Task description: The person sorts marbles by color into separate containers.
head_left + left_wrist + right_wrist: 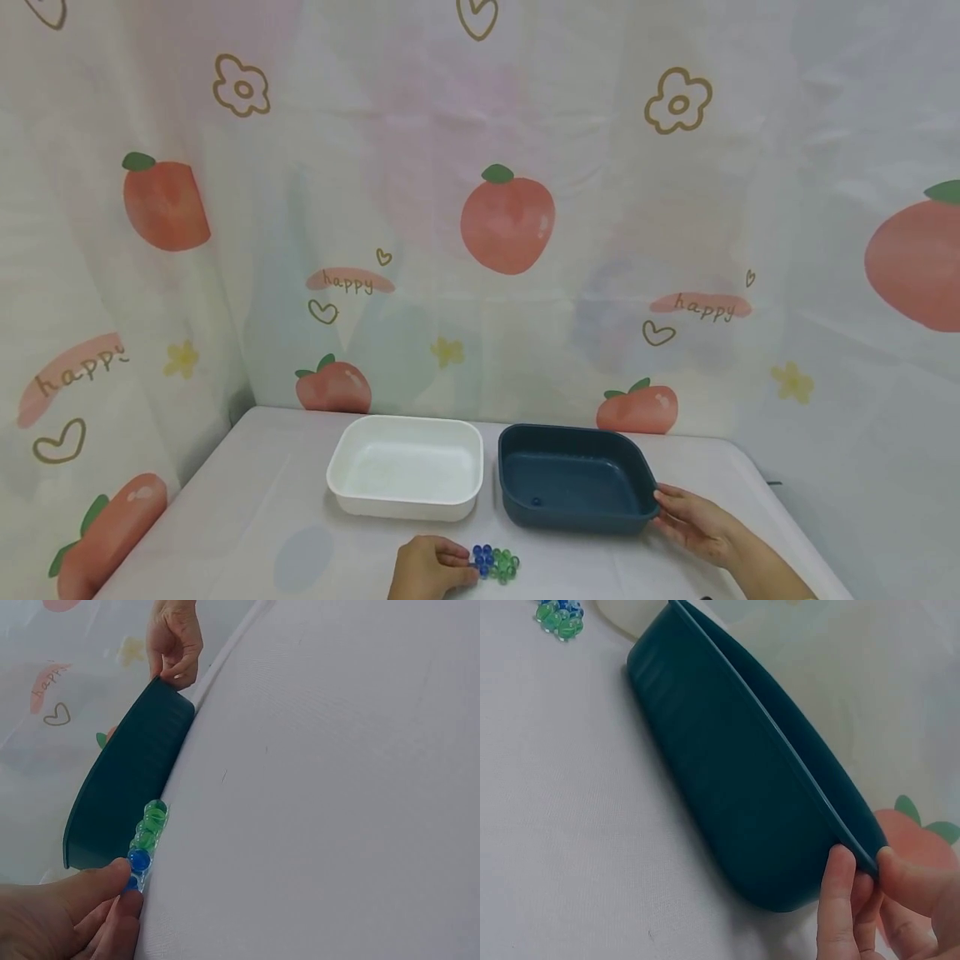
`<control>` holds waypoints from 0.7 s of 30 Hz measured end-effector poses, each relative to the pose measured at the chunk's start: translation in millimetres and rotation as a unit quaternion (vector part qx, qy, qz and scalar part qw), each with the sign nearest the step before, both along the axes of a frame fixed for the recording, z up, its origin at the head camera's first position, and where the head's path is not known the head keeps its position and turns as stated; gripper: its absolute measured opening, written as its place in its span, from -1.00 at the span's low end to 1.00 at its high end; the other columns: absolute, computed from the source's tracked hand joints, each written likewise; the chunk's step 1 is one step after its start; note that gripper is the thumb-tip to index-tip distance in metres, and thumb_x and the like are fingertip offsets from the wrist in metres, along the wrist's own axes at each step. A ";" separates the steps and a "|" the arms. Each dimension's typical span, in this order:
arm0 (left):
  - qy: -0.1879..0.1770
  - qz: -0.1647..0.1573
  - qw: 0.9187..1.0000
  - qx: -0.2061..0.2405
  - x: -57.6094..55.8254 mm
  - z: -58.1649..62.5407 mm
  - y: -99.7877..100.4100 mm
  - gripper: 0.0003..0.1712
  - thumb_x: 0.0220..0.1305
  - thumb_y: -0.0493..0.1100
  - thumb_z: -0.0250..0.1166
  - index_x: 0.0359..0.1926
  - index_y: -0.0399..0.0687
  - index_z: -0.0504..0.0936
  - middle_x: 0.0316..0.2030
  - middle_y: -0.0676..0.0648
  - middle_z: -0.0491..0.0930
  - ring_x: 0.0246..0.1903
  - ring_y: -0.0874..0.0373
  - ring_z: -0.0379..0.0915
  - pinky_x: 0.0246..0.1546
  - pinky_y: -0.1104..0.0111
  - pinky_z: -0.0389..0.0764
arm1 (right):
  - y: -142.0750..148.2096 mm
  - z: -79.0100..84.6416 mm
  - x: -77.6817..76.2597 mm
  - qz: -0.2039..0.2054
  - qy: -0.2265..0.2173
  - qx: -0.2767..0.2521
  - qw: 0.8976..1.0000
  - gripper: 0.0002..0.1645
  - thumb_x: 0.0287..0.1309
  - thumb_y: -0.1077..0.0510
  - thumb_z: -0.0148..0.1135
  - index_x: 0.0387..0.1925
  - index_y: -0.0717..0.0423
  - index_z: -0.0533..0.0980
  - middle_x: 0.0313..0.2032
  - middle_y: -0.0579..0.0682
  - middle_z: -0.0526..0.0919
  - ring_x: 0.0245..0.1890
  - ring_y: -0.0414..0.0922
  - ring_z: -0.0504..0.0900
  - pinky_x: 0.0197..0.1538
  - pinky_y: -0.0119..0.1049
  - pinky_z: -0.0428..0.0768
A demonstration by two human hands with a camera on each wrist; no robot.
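Note:
Several glass marbles, blue ones and green ones, lie bunched on the table in front of two basins. My left hand is at the left edge of the bunch, its thumb and fingertips closed about a blue marble that they partly hide. To the right, my right hand pinches the rim of the dark blue plastic basin at its right end, thumb at the lip and fingers against the outer wall. One small dark marble sits inside that basin, near its front left.
A white plastic basin stands left of the dark blue one, a narrow gap between them. Both rest on a white-covered table. Behind and at the sides hangs a printed curtain with fruit and flowers.

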State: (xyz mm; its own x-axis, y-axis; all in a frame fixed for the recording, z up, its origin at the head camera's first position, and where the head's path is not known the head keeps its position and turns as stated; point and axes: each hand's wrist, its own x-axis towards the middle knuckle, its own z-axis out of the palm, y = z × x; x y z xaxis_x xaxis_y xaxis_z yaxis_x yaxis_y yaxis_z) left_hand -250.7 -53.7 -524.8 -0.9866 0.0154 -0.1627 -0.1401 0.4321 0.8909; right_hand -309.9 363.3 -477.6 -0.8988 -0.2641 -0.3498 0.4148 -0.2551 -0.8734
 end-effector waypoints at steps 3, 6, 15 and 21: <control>-0.003 0.005 1.000 0.006 0.5 -0.4 -0.8 -0.73 -0.12 -0.13 0.61 -0.36 -0.09 0.75 -0.50 0.07 0.71 -0.44 0.24 0.61 -0.34 0.29 0.69 | -0.4 0.3 0.8 0.002 0.005 0.000 1.000 -0.85 0.39 0.29 0.10 -0.21 0.05 0.58 -0.27 -0.06 0.67 -0.22 -0.23 0.67 0.00 -0.35 0.70; -0.007 0.009 1.000 0.014 0.9 -1.6 -1.6 -0.73 -0.11 -0.11 0.60 -0.36 -0.09 0.75 -0.50 0.07 0.71 -0.44 0.25 0.61 -0.36 0.30 0.68 | -0.6 0.6 1.0 -0.003 0.004 0.004 1.000 -0.88 0.38 0.29 0.11 -0.15 0.11 0.57 -0.26 -0.05 0.67 -0.21 -0.22 0.68 0.01 -0.34 0.70; -0.016 0.017 0.998 0.061 -0.9 -7.6 -3.2 -0.75 -0.08 -0.14 0.59 -0.36 -0.13 0.76 -0.52 0.03 0.71 -0.47 0.22 0.64 -0.41 0.36 0.72 | -1.4 0.0 1.4 -0.015 0.004 0.011 1.000 -0.88 0.36 0.29 0.13 -0.13 0.14 0.56 -0.26 -0.05 0.67 -0.22 -0.21 0.67 0.00 -0.33 0.70; -0.026 0.021 0.997 0.070 -1.4 -7.4 -3.8 -0.76 -0.04 -0.13 0.57 -0.34 -0.15 0.76 -0.50 0.01 0.71 -0.46 0.22 0.64 -0.40 0.34 0.72 | -1.5 -0.4 1.3 -0.028 0.001 0.022 0.999 -0.71 0.32 0.28 0.20 0.04 0.29 0.49 -0.26 -0.03 0.67 -0.22 -0.20 0.67 0.00 -0.32 0.70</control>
